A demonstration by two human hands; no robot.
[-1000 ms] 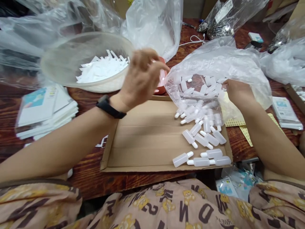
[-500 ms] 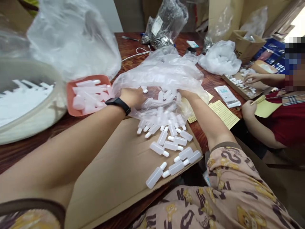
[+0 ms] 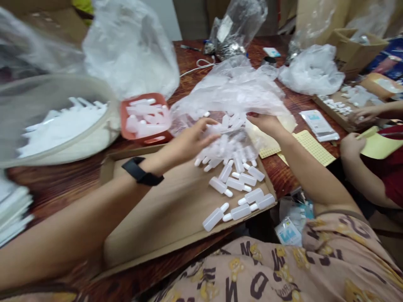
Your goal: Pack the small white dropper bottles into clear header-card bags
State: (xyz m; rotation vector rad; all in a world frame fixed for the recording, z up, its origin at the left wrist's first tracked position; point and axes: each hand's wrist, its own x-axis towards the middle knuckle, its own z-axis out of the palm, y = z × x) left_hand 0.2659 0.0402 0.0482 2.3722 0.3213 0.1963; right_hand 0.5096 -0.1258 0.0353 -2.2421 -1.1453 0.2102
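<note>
A clear plastic bag [image 3: 233,86] lies with its mouth toward me, spilling small frosted bottles with white rounded tips [image 3: 218,184] onto a shallow cardboard tray [image 3: 151,226]. My left hand [image 3: 192,140], a black band on its wrist, is at the left of the bag's mouth, thumb and fingers apart, with bottles just right of them. At the opposite side of the mouth, my right hand [image 3: 266,123] has its fingers curled on the bag's edge; the fingertips are partly hidden. Several bottles are still inside the bag.
Left of the tray stand a red-orange container [image 3: 126,121] of frosted pieces and a large pale tub [image 3: 107,138] of white sticks. Yellow sticker sheets [image 3: 310,147] and a white packet [image 3: 319,125] lie right. A co-worker's hand [image 3: 351,147] holds yellow paper.
My left hand has come out of the bag's mouth toward me and its fingers have spread. My right hand stays at the bag's right edge. The view has shifted left.
</note>
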